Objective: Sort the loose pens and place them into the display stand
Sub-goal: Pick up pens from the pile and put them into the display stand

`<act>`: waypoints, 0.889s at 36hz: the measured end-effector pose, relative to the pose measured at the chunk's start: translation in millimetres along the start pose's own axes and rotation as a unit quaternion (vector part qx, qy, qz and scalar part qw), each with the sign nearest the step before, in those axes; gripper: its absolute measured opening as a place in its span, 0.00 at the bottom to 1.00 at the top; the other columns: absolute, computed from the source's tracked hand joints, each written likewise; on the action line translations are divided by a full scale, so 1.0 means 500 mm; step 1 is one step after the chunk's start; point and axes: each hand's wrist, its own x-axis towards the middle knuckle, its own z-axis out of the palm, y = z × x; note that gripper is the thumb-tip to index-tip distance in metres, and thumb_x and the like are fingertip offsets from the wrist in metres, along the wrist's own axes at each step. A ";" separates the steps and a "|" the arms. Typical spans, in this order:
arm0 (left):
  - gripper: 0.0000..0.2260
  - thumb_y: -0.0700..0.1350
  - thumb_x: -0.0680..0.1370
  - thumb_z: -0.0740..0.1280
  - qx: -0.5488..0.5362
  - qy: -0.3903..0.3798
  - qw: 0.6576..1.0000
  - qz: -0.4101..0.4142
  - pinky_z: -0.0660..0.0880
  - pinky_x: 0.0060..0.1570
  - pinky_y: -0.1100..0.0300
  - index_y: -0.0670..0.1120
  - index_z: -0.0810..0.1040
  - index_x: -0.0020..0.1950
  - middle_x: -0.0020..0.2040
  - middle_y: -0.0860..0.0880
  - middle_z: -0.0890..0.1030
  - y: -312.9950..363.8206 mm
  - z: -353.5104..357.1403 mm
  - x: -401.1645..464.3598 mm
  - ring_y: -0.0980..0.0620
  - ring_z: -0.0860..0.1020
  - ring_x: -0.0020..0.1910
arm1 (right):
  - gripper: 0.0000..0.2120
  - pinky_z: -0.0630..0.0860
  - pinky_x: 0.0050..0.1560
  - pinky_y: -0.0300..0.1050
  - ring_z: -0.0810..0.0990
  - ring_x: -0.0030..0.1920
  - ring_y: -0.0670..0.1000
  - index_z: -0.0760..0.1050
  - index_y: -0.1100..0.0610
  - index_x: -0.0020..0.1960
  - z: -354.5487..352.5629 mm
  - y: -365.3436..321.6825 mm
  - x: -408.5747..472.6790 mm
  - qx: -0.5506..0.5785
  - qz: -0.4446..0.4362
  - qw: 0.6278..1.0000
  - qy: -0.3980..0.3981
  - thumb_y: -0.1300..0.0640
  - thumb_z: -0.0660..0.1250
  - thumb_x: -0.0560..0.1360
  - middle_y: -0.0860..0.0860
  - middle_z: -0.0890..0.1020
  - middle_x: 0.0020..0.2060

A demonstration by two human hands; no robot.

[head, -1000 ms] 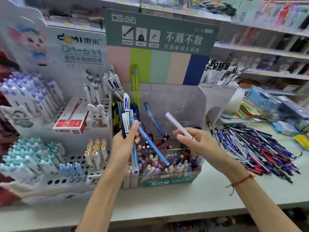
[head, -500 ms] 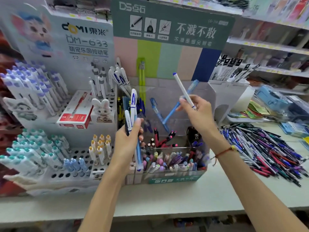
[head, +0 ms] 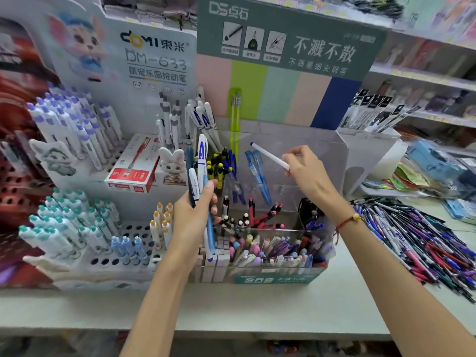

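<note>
Right hand pinches a white pen above the display stand; left hand fingers clench a pen bundle beside it.

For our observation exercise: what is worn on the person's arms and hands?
Both forearms are bare, with no sleeves in view. The right hand has a thin red cord bracelet with a small gold bead at its wrist. The left hand wears nothing visible.
</note>
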 end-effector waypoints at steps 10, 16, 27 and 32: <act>0.06 0.48 0.80 0.63 -0.020 -0.004 1.000 -0.007 0.74 0.29 0.67 0.48 0.78 0.51 0.31 0.54 0.73 0.015 0.002 0.009 0.61 0.71 0.28 | 0.05 0.74 0.33 0.35 0.74 0.27 0.39 0.82 0.54 0.47 0.005 -0.144 0.062 0.011 -0.112 0.994 0.011 0.56 0.68 0.76 0.50 0.82 0.32; 0.06 0.48 0.79 0.64 -0.013 -0.010 1.000 -0.010 0.75 0.30 0.66 0.48 0.78 0.48 0.31 0.55 0.74 0.013 0.005 0.011 0.61 0.72 0.27 | 0.17 0.77 0.49 0.42 0.80 0.47 0.48 0.78 0.53 0.48 0.051 -0.174 0.130 0.021 -0.109 0.988 0.111 0.50 0.79 0.64 0.50 0.82 0.43; 0.09 0.48 0.80 0.64 -0.058 -0.079 0.990 -0.101 0.73 0.31 0.65 0.47 0.78 0.58 0.33 0.54 0.74 0.006 0.003 0.018 0.57 0.71 0.29 | 0.16 0.69 0.58 0.53 0.69 0.61 0.59 0.78 0.59 0.59 0.158 -0.162 0.119 -0.267 -0.269 0.916 0.133 0.54 0.55 0.82 0.59 0.75 0.62; 0.07 0.47 0.79 0.64 -0.049 -0.057 0.994 -0.080 0.73 0.29 0.65 0.47 0.79 0.53 0.32 0.54 0.73 0.002 0.004 0.018 0.59 0.71 0.28 | 0.18 0.76 0.50 0.50 0.74 0.52 0.53 0.73 0.57 0.66 0.142 -0.148 0.062 -0.148 -0.256 0.946 0.131 0.50 0.60 0.80 0.55 0.74 0.56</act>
